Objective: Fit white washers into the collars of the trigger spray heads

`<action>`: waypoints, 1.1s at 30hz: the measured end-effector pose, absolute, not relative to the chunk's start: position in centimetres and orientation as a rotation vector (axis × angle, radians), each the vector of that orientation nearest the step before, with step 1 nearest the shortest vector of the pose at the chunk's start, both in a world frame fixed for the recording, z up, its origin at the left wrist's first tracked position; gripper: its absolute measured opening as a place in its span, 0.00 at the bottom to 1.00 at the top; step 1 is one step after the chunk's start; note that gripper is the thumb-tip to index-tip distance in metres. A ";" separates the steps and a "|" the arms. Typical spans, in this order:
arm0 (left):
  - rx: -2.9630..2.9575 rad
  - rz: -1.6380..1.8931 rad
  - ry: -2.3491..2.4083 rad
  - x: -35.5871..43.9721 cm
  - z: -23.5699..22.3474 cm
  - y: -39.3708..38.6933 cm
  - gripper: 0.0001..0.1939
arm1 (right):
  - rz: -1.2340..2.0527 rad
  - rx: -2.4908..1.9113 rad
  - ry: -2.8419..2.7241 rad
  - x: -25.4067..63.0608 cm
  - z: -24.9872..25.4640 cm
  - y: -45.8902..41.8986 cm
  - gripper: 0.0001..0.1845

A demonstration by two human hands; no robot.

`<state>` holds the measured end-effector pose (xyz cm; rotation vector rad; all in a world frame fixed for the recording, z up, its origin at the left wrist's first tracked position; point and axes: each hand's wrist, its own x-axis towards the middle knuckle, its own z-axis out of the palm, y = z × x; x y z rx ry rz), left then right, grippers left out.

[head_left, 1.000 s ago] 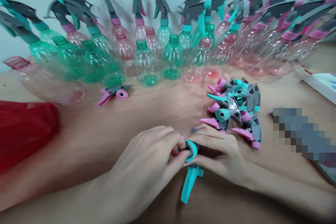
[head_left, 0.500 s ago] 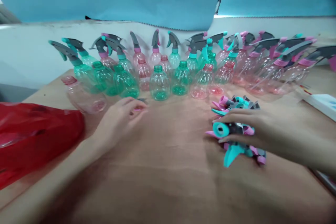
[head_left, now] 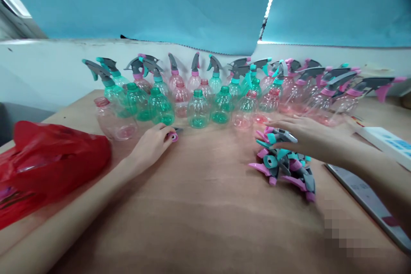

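Pink-collared spray head [head_left: 174,135]: held by left hand [head_left: 153,143], fingers curled. Spray-head heap [head_left: 284,165]: partly covered by right hand [head_left: 297,129], finger grip not discernible; spillage was risked through tangled triggers [head_left: 258,168].

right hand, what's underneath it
Under the right hand is part of a pile of spray heads, grey with pink and teal parts. The hand covers the pile's far right side, so any pieces there can't be seen or counted.

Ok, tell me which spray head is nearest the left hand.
The pink-collared spray head, partly covered by the left hand, apart from the pile of spray heads by the right hand.
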<state>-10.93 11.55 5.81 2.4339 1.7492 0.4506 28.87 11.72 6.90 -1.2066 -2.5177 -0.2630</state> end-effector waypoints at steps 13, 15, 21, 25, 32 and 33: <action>1.692 0.557 1.205 -2.2 9.1 3.3 0.03 | 0.368 -0.862 -2.165 16.9 4.2 3.0 0.20; 1.508 0.583 1.167 -1.8 8.5 3.0 0.06 | 0.411 -0.849 -2.092 17.0 3.5 2.3 0.17; 1.399 0.429 0.988 -2.1 7.3 3.7 0.10 | 0.741 -0.760 -2.128 18.4 3.4 2.2 0.15; 1.411 0.279 0.901 -2.4 6.7 4.8 0.13 | 0.841 -0.819 -2.189 18.5 3.1 2.9 0.17; 1.413 0.218 0.883 -2.7 5.0 5.5 0.13 | 0.911 -0.810 -2.238 17.6 1.5 2.9 0.20; 1.405 0.201 0.872 -2.8 4.9 5.5 0.13 | 0.902 -0.790 -2.253 17.5 1.5 2.9 0.20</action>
